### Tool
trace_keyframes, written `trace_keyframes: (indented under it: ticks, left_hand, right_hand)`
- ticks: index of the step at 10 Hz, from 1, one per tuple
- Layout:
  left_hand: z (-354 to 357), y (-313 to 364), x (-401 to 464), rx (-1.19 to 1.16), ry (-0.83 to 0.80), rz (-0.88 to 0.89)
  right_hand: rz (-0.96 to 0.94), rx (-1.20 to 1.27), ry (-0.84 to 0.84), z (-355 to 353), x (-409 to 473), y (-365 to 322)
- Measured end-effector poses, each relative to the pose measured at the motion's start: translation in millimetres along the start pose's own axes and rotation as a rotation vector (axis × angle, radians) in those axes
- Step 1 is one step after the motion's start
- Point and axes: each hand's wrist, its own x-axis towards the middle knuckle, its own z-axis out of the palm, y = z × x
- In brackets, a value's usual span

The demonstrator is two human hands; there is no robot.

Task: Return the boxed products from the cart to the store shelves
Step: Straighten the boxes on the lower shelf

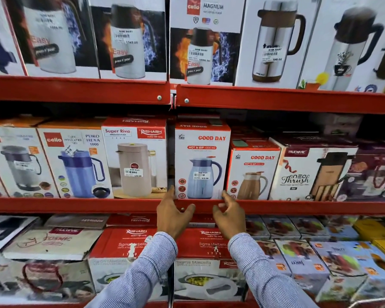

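Note:
A white and red Good Day Hot N Sip box (202, 161) with a blue jug pictured on it stands upright on the middle red shelf (76, 205). My left hand (172, 215) is just below its lower left corner, fingertips touching the box's edge. My right hand (229, 215) hovers at its lower right corner, fingers spread and curled. Neither hand grips the box. Both sleeves are striped blue and white. A dark gap lies between this box and the Super Riva box (135, 158) on its left.
A smaller Good Day box (252, 172) and a Neo Thrush box (309, 172) stand to the right. Cello flask boxes (73, 161) fill the left. The top shelf (276, 98) holds tall flask boxes. Rishabh casserole boxes (205, 263) sit below. A cart rim (373, 301) shows at bottom right.

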Motion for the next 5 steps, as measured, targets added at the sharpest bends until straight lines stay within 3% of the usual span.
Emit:
trace_keyframes:
  ticks: [5]
  left_hand:
    - [1.5,-0.4,1.7,0.047,0.019,-0.006]
  right_hand:
    - [-0.009,0.057,-0.033,-19.1,2.3,6.2]
